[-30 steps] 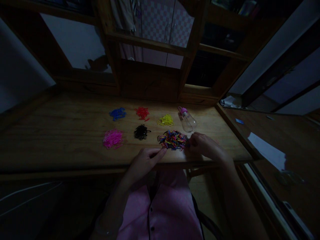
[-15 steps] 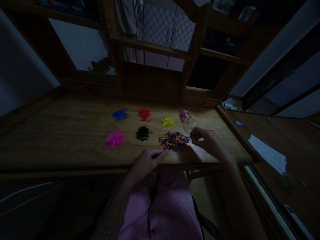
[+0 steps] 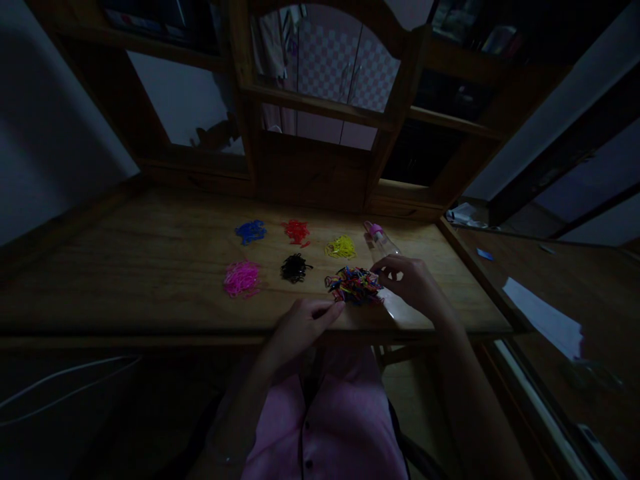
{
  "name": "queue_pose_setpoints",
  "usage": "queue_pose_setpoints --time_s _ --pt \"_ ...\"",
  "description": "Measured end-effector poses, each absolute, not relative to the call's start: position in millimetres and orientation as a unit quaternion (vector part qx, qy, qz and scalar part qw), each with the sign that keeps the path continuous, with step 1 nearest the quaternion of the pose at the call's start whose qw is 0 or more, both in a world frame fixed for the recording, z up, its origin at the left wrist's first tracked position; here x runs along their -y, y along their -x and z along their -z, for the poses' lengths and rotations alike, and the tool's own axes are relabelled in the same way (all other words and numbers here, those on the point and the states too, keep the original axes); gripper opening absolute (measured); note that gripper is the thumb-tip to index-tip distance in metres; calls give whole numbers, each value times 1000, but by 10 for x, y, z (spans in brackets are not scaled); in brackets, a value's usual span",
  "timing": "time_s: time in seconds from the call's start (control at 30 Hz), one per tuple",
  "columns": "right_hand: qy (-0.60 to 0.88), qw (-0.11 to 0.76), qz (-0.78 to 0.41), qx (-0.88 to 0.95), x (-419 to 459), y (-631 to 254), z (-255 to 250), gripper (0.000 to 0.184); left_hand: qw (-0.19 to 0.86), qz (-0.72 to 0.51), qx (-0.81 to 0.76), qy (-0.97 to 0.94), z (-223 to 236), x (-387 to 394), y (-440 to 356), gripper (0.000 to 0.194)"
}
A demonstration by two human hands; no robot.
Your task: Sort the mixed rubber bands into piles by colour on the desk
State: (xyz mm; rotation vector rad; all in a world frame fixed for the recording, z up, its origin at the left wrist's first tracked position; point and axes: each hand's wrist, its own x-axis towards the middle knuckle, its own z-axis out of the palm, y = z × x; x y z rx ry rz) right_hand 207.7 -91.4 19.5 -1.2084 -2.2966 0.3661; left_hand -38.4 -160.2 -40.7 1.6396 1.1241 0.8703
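In front of me a mixed pile of thin, looped, multicoloured clip-like pieces (image 3: 357, 285) lies near the table's front edge. My left hand (image 3: 307, 325) rests at the near left side of this pile, fingers loosely apart and a fingertip at its edge. At the pile's upper right edge my right hand (image 3: 403, 275) is closed in a pinch; what its fingertips hold is too small and dark to name. Single-colour heaps lie beyond and to the left: yellow pieces (image 3: 341, 247), black pieces (image 3: 295, 267), red pieces (image 3: 297, 232), blue pieces (image 3: 251, 231) and pink pieces (image 3: 241, 279).
A clear bottle with a pink cap (image 3: 376, 231) lies just behind my right hand. The wooden table (image 3: 175, 267) backs onto a shelf unit (image 3: 310, 163). To the right, a side surface carries white paper (image 3: 543, 317) and a small blue card (image 3: 485, 255).
My right hand has moved slightly left, its fingertips now at the pile's upper right edge. The left hand stays by the pile. The whole view has shifted a little.
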Motion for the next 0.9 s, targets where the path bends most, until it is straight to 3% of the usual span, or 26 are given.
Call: queue_pose_setpoints --time_s 0.2,0.53,0.9 --pt "461 290 -203 814 918 -2096 -120 15 468 -357 -457 -667 406 1599 386 46" --pt "455 313 -216 805 954 -2103 -150 14 465 -353 -464 -666 427 1594 383 47" --pt "462 289 -216 810 967 -2109 -141 11 471 -349 -464 -664 415 1600 388 45"
